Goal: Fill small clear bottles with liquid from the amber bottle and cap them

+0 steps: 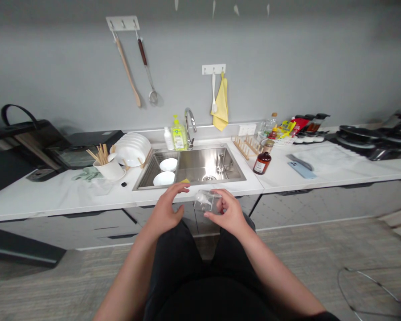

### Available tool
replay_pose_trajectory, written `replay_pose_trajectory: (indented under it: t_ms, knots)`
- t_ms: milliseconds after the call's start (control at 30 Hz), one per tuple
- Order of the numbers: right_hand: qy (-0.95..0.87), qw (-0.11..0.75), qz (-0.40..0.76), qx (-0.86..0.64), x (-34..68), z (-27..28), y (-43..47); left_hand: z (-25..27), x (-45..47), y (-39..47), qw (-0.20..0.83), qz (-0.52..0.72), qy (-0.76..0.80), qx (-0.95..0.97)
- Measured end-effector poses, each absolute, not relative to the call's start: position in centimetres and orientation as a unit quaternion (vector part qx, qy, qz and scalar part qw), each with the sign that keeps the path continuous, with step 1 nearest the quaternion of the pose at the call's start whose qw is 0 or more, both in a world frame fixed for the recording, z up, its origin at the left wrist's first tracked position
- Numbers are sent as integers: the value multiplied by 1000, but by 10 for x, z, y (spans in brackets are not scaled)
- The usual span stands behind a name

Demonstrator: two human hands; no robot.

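Note:
My right hand (230, 211) grips a small clear container (214, 203) by its right end, thumb below and fingers above. The container is tilted on its side in front of the sink's edge, and a white part (203, 197) shows at its left; its exact kind is not plain. My left hand (170, 209) is held a little to the left of it, thumb and fingers apart, with nothing in it. Just beyond the left fingertips, a bit of something yellow (185, 181) shows at the front rim of the steel sink (217, 182).
White bowls (164, 179) sit in the sink's left part, under the faucet (190, 127). Left stand plates (135, 145) and a chopstick holder (109, 170). On the right are an amber bottle (262, 164), a wooden rack (242, 148) and a blue phone (301, 170).

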State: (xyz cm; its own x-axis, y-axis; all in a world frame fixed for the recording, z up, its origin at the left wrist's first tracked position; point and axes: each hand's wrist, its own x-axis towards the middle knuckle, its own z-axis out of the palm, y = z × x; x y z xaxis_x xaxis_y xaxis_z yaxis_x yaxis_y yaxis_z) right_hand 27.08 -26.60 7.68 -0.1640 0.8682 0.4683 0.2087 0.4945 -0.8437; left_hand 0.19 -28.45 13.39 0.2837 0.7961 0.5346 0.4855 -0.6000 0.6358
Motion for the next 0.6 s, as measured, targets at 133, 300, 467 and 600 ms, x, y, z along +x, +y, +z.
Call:
replay_pose_trajectory:
  t_ms: [133,300,467,600]
  knots:
    - [-680,518,351,-383,266,73,-265,131,18,-283,220,452,408,762]
    - [-649,493,463,-349,267,70,-266,120,27,-278,290,502,402,708]
    - [-625,486,518,-326,266,70,-266,113,25,-279,355,543,346,677]
    - [-607,502,540,-297,256,69,-271,112,38,-285,379,582,359,624]
